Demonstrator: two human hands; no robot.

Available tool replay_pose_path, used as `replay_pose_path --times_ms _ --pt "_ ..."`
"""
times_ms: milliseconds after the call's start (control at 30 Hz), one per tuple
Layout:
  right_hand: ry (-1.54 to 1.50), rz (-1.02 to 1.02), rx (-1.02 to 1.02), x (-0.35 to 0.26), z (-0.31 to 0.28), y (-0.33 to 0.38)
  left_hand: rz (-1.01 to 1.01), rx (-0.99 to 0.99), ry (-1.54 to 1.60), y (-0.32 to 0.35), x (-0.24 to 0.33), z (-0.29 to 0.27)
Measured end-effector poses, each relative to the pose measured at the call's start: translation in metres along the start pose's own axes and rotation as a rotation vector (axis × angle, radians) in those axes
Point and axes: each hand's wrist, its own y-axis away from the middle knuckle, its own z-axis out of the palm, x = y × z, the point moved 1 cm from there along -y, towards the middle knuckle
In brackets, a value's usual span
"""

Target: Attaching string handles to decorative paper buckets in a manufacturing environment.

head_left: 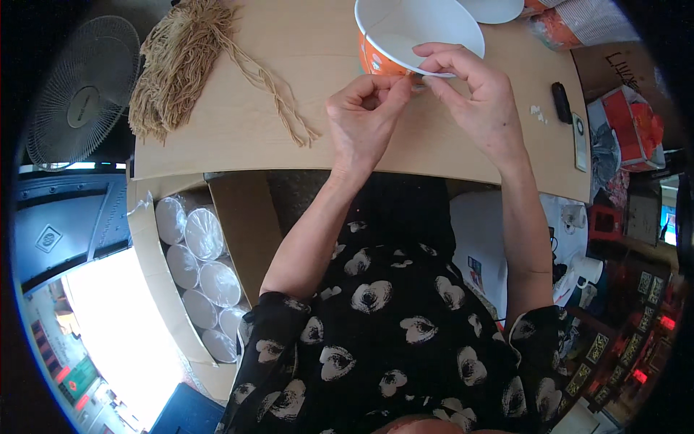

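An orange-and-white paper bucket (376, 59) stands near the far side of the table, its white inside facing me. A thin cord (391, 14) seems to run across its opening. My left hand (367, 116) is closed in a pinch just outside the near rim; what its fingertips hold is too small to make out. My right hand (477, 98) pinches the bucket's near rim, fingers over the inside and thumb in front. A small dark spot shows between the two hands at the rim. To the left lies a thick bundle of tan cords (177, 72), several strands trailing toward my left hand.
The brown table (267, 148) curves along its near edge. On its right are a black cylindrical object (560, 103), small white bits (538, 113) and a flat pale device (579, 141). Wrapped bowls (596, 23) stand far right. Below left, a carton (148, 267) holds several wrapped stacks.
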Motion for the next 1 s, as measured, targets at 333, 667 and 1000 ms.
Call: replay_pose_path --times_ms 333,667,1000 --pt "0.090 -0.051 -0.043 -0.010 -0.006 -0.007 0.042 -0.026 -0.040 -0.010 0.006 0.002" --pt "0.044 0.141 -0.609 0.012 -0.026 -0.068 -0.099 -0.064 -0.103 -0.015 0.019 -0.001" --pt "0.014 0.172 -0.802 0.022 -0.026 -0.078 -0.127 -0.118 -0.081 -0.016 0.019 0.000"
